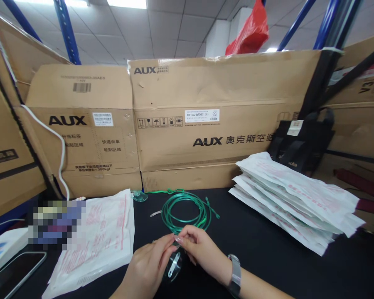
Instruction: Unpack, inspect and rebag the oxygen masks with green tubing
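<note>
My left hand [151, 257] and my right hand [202, 251] meet at the front middle of the black table, fingertips pinched together. Between and below them is a clear plastic mask [171, 276] with a white or metal nose strip [174, 265] on it. Both hands pinch its upper edge; the exact spot is covered by the fingers. Just beyond lies a coil of green tubing [166, 207] with connectors [217, 216] at its right. A small metal strip [156, 214] rests left of the coil. Behind it sit a greenish clear piece [140, 196] and a green strap [171, 191].
A printed white package [102, 245] lies at left, near a phone [17, 276] and a pixelated patch. Several white packages [296, 195] are stacked at right, before a black bag [299, 141]. Cardboard [187, 91] walls off the back. A white cable [62, 153] hangs at left.
</note>
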Demonstrator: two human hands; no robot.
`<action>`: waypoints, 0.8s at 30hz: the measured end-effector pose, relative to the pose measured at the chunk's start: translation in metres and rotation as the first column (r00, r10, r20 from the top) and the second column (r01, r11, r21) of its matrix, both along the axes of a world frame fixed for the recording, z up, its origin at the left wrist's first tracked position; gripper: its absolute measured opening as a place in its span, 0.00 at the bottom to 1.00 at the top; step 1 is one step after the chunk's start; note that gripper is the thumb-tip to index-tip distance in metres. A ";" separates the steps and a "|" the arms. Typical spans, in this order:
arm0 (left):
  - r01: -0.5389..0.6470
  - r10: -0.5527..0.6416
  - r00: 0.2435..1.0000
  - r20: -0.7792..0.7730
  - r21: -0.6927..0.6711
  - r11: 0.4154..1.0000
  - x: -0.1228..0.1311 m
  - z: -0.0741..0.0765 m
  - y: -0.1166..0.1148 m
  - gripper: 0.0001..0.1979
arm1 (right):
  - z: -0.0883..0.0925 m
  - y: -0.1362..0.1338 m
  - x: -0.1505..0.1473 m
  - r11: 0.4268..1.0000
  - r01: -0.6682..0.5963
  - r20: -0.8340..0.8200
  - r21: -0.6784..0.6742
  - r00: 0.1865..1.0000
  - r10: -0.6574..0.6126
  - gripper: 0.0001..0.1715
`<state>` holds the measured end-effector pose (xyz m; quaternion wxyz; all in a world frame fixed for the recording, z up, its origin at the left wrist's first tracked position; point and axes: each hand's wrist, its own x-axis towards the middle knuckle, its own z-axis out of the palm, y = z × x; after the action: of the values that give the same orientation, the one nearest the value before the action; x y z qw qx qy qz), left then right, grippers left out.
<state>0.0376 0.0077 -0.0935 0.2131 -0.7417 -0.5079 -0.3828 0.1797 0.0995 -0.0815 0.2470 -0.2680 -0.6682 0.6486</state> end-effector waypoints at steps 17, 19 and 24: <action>0.044 -0.047 0.999 0.024 0.104 0.994 0.002 0.004 0.004 0.08 | -0.007 0.000 -0.003 0.996 0.074 -0.233 -0.053 0.969 -0.084 0.26; 0.064 -0.069 0.995 0.079 0.059 0.996 0.003 0.003 0.004 0.08 | -0.005 -0.004 -0.002 0.989 0.144 -0.234 0.045 0.964 -0.129 0.24; 0.147 -0.121 0.948 0.294 -0.066 0.987 0.009 -0.003 0.003 0.06 | 0.001 -0.012 0.003 0.957 0.163 -0.190 0.242 0.975 -0.117 0.18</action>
<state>0.0471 0.0104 -0.0970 0.0776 -0.7191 -0.4983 -0.4781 0.1824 0.0876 -0.0804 0.3824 -0.2230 -0.7016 0.5585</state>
